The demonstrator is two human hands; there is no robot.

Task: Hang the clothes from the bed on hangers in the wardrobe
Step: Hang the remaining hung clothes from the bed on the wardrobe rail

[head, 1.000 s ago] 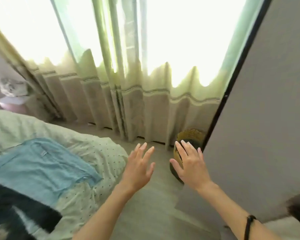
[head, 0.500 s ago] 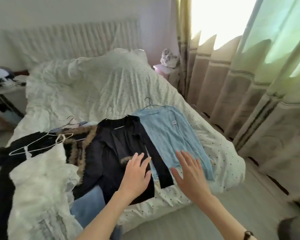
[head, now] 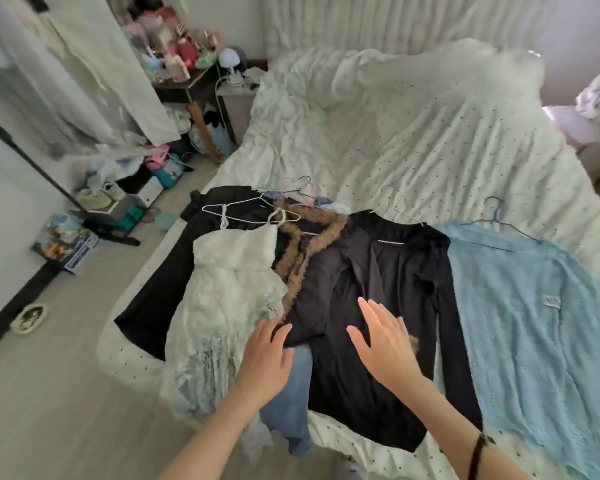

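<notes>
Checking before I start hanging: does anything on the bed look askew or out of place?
Yes. A blue denim garment is slipping off the foot of the dotted white bed, half buried under the black long-sleeved top. The others lie flat, most on hangers.

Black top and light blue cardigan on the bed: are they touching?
Touching. In the head view the black top's right sleeve and shoulder lie directly against the left edge of the light blue cardigan, with no strip of bedsheet visible between them.
</notes>
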